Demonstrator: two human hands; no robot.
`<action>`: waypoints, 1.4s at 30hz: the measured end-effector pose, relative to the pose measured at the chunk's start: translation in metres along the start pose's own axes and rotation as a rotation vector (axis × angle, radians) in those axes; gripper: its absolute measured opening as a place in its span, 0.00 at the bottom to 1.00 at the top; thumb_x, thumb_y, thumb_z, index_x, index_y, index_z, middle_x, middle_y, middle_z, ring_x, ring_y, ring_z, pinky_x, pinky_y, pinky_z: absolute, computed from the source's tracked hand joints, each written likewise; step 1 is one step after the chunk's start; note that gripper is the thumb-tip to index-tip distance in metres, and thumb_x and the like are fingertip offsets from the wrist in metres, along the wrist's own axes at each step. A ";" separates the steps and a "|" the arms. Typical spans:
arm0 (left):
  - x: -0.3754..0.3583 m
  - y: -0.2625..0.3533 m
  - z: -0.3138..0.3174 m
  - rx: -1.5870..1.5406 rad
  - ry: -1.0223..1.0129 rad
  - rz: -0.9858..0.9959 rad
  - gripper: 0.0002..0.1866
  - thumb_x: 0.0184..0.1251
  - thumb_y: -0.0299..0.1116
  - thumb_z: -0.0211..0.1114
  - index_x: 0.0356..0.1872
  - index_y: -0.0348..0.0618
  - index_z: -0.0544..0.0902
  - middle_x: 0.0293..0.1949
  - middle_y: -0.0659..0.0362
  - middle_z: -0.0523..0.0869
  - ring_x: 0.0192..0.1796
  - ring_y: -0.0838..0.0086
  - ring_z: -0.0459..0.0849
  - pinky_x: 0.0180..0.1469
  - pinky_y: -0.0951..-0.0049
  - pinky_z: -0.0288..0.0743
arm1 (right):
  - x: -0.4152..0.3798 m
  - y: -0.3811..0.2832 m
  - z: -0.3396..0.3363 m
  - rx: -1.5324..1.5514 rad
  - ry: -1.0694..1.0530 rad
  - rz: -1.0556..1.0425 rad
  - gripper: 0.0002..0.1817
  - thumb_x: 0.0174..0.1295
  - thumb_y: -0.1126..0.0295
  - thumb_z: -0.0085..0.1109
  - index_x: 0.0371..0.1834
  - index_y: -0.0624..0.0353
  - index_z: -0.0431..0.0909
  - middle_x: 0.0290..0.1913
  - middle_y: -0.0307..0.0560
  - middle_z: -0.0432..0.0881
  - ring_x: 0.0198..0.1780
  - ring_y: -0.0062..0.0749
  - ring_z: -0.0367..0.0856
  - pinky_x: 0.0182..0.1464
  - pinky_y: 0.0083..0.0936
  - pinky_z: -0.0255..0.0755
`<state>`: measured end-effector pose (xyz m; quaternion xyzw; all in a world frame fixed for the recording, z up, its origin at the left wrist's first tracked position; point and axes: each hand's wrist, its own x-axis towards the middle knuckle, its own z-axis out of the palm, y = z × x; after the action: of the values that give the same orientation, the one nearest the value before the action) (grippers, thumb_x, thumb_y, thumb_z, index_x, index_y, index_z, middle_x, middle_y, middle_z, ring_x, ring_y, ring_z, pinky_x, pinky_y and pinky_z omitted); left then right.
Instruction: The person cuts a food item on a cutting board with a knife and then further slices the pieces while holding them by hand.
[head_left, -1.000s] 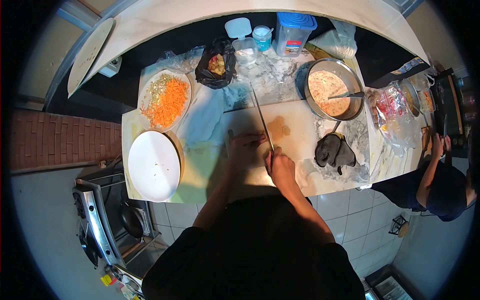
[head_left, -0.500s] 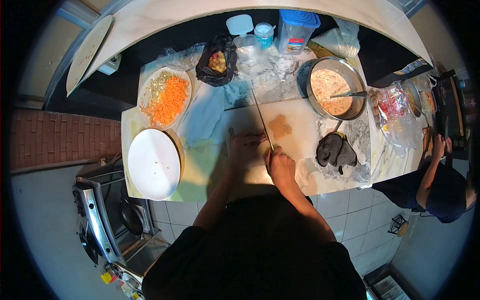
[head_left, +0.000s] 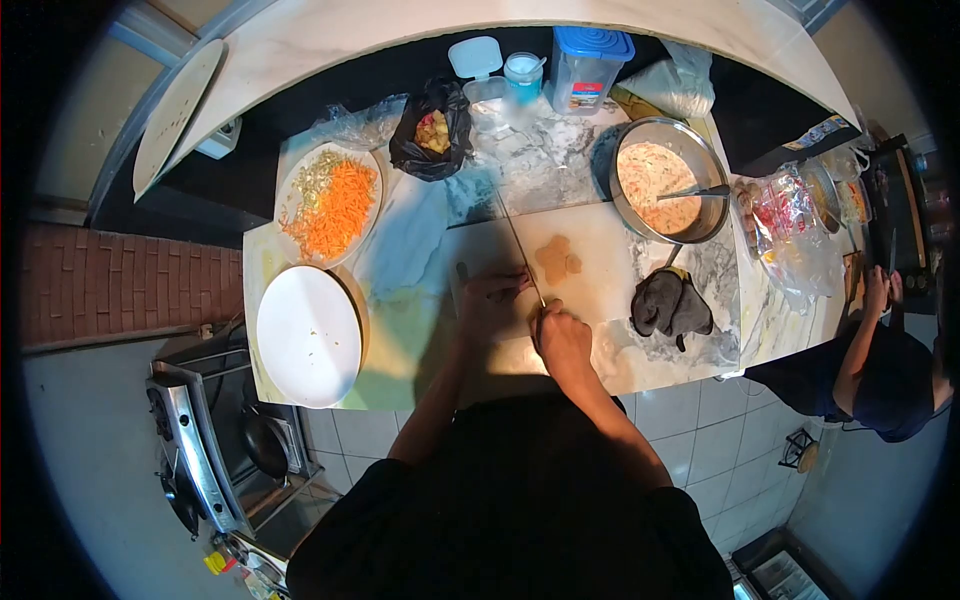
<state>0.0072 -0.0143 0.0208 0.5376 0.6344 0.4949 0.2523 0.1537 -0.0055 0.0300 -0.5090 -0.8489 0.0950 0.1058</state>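
My right hand (head_left: 564,338) is closed round the handle of a long knife (head_left: 521,245), whose blade points away from me over a white cutting board (head_left: 605,270). Just left of the blade is my left hand (head_left: 492,298), in shadow, its fingers bent near the knife; what they hold, if anything, is too dark to make out. Several thin tan slices (head_left: 556,261) lie on the board, right of the blade. A dark cloth (head_left: 671,302) lies beyond the board's right edge.
At left are a plate of shredded carrot (head_left: 340,208) and a white plate (head_left: 309,337). Behind stand a black bag (head_left: 431,133), a blue-lidded container (head_left: 588,70) and a steel bowl of batter (head_left: 655,180). A co-worker's hands (head_left: 882,288) show at far right.
The knife blade has shifted slightly left and lies closer to my left fingers. Both hands stay in nearly the same place; the view has moved slightly.
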 end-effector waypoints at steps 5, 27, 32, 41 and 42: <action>0.000 0.005 -0.001 0.000 -0.018 -0.065 0.06 0.52 0.21 0.68 0.33 0.35 0.86 0.41 0.53 0.86 0.42 0.72 0.85 0.44 0.77 0.79 | -0.002 -0.001 0.003 0.009 -0.033 0.025 0.12 0.57 0.65 0.54 0.24 0.61 0.68 0.16 0.53 0.78 0.19 0.44 0.81 0.21 0.34 0.74; 0.001 0.001 0.003 -0.023 0.027 -0.064 0.08 0.52 0.27 0.70 0.35 0.37 0.85 0.39 0.56 0.86 0.42 0.73 0.85 0.46 0.76 0.78 | -0.017 0.004 -0.009 -0.048 -0.105 0.104 0.11 0.63 0.62 0.49 0.29 0.58 0.71 0.20 0.50 0.80 0.24 0.44 0.82 0.25 0.35 0.76; 0.002 0.005 0.002 -0.036 0.034 -0.062 0.08 0.52 0.27 0.70 0.34 0.38 0.85 0.38 0.56 0.87 0.40 0.73 0.86 0.44 0.76 0.79 | -0.016 0.010 -0.008 0.039 -0.112 0.147 0.13 0.63 0.60 0.49 0.31 0.60 0.72 0.23 0.54 0.81 0.26 0.48 0.82 0.28 0.40 0.75; 0.004 0.018 -0.003 0.013 -0.011 -0.109 0.08 0.54 0.30 0.70 0.34 0.41 0.86 0.40 0.57 0.87 0.41 0.75 0.85 0.49 0.75 0.76 | -0.010 0.004 -0.025 0.262 -0.098 0.142 0.14 0.64 0.62 0.49 0.33 0.64 0.72 0.22 0.62 0.78 0.25 0.57 0.79 0.28 0.46 0.72; 0.004 0.017 -0.003 0.013 -0.009 -0.107 0.08 0.54 0.30 0.70 0.34 0.41 0.86 0.40 0.57 0.87 0.41 0.75 0.85 0.49 0.75 0.76 | -0.011 0.004 -0.023 0.297 -0.046 0.113 0.14 0.64 0.63 0.49 0.32 0.64 0.72 0.20 0.63 0.77 0.24 0.59 0.78 0.27 0.47 0.72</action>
<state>0.0105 -0.0129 0.0382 0.5069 0.6643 0.4739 0.2778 0.1682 -0.0119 0.0501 -0.5323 -0.7978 0.2370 0.1549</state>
